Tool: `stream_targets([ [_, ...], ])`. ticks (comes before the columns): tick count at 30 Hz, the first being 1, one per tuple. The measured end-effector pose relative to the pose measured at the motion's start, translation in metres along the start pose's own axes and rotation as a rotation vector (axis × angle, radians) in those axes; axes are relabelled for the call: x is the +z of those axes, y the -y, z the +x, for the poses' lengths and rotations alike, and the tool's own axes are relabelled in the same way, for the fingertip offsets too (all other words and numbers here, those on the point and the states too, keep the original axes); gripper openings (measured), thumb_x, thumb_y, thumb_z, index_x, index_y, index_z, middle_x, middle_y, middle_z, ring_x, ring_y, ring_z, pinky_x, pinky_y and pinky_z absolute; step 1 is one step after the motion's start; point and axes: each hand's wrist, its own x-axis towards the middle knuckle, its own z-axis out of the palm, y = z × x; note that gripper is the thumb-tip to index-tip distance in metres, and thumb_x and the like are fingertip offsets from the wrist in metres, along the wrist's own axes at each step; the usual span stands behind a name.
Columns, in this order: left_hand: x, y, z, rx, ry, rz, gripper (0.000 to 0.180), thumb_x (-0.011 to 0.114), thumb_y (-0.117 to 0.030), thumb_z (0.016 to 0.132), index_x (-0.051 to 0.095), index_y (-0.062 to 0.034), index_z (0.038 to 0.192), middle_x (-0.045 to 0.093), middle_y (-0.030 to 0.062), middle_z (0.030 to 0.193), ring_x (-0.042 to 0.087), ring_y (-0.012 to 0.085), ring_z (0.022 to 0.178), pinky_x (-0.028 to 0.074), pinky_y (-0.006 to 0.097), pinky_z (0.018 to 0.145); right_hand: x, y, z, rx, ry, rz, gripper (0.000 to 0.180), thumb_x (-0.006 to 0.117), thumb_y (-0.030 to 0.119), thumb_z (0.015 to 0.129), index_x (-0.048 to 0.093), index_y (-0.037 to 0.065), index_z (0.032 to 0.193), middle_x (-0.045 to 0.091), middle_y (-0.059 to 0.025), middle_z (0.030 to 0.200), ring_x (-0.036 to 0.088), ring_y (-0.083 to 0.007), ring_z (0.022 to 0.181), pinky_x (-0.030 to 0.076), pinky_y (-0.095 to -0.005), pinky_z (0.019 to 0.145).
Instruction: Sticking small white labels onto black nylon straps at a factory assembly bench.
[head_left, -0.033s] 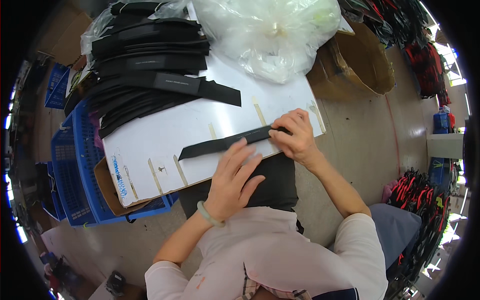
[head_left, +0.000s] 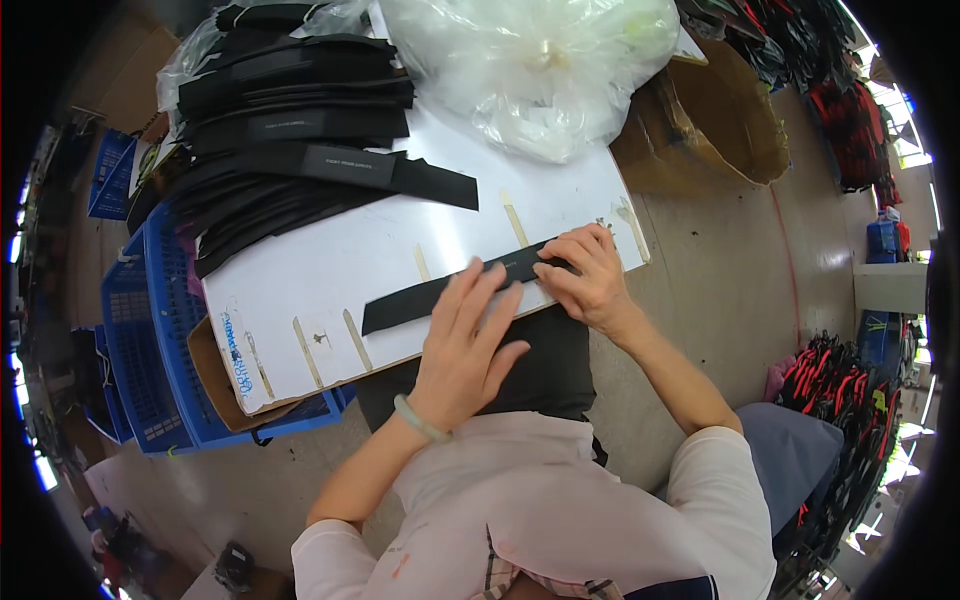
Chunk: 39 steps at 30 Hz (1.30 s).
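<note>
Place: a small workshop for sewn strap goods.
Work surface: a white board (head_left: 330,260) laid over a blue plastic crate (head_left: 150,350), with tape marks along its near edge.
Stock, far left: a tall stack of black straps (head_left: 290,130), partly in a clear bag.
Packing, far: crumpled clear plastic bags (head_left: 540,70) and an open cardboard box (head_left: 710,130).
Right: heaps of red-and-black goods (head_left: 850,400).
Floor: bare concrete (head_left: 720,290).

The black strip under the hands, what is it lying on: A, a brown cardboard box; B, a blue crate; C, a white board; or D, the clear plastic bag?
C: the black strip lies flat on the white board, pressed by the left hand and right hand.
</note>
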Motion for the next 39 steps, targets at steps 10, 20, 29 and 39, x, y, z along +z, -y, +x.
stream_targets([
  [10,0.029,0.019,-0.007,-0.02,0.034,0.285,0.061,0.074,-0.006,0.074,0.053,-0.0036,0.131,0.043,0.0179,0.143,0.036,0.0398,0.136,0.03,0.051,0.111,-0.006,0.002,-0.041,0.151,0.07,-0.063,0.034,0.074,0.023,0.078,0.07,0.019,0.111,0.061,-0.0003,0.124,0.052,-0.0226,0.121,0.034,-0.0453,0.106],
  [20,0.057,0.013,-0.005,-0.018,-0.042,0.417,0.062,0.07,-0.005,0.075,0.051,-0.004,0.134,0.045,0.0168,0.142,0.041,0.0364,0.131,0.034,0.047,0.106,-0.003,-0.002,-0.047,0.144,0.057,-0.049,0.034,0.073,0.025,0.08,0.07,0.022,0.113,0.059,0.0023,0.129,0.051,-0.02,0.123,0.033,-0.0437,0.108],
  [29,0.081,0.014,-0.011,-0.043,-0.149,0.498,0.061,0.067,-0.006,0.077,0.052,-0.0125,0.135,0.044,0.0172,0.143,0.039,0.0371,0.134,0.028,0.051,0.112,0.0,-0.005,-0.049,0.104,0.04,-0.076,0.033,0.073,0.026,0.079,0.072,0.023,0.112,0.062,0.0015,0.126,0.052,-0.0207,0.122,0.032,-0.0422,0.106],
  [39,0.083,0.015,-0.012,-0.027,-0.215,0.484,0.044,0.055,-0.005,0.084,0.057,-0.0051,0.128,0.046,0.0217,0.14,0.041,0.0409,0.132,0.032,0.051,0.11,0.003,-0.003,-0.047,0.1,0.048,-0.083,0.031,0.073,0.024,0.08,0.073,0.02,0.11,0.063,-0.0004,0.125,0.051,-0.0219,0.123,0.03,-0.0423,0.109],
])
